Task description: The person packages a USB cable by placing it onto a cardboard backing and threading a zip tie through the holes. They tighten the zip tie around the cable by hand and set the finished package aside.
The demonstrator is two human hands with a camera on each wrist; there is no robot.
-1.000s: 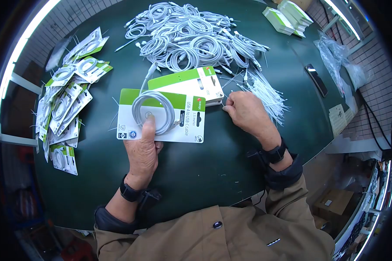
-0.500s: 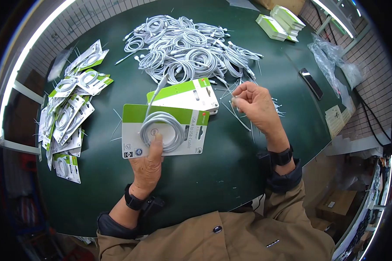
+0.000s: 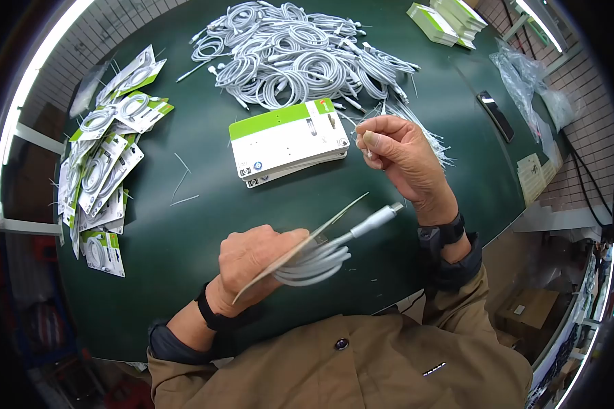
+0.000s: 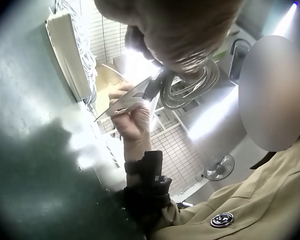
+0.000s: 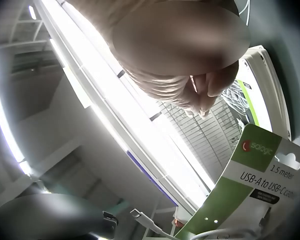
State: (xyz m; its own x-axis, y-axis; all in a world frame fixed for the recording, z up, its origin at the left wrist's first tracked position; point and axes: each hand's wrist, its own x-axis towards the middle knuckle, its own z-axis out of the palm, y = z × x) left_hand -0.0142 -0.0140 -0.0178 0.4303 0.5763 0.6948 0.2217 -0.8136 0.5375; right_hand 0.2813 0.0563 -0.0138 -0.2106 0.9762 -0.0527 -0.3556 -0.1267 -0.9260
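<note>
My left hand (image 3: 256, 262) grips a green-and-white USB cable card (image 5: 255, 165), turned nearly edge-on in the head view. A coiled white cable (image 3: 314, 268) lies against the card's face, its plug end (image 3: 378, 219) sticking out to the right. Raised to the right, my right hand (image 3: 406, 160) pinches a thin white cable tie (image 4: 114, 71) between thumb and fingers. Much of the tie is hidden by the fingers. Between and beyond the hands lies a stack of matching cards (image 3: 286, 146). Behind the right hand is a bundle of white cable ties (image 3: 423, 129).
A big heap of coiled white cables (image 3: 300, 54) covers the far middle of the green table (image 3: 184, 293). Carded cables (image 3: 102, 170) pile up at left, near some loose ties (image 3: 181, 184). At right are card stacks (image 3: 450, 24), a phone (image 3: 496, 116) and plastic bags (image 3: 532, 85).
My left hand has moved down and right, tilting the card edge-on with its cable. The right hand has lifted from the tie bundle with a tie and turned its thumb side up.
</note>
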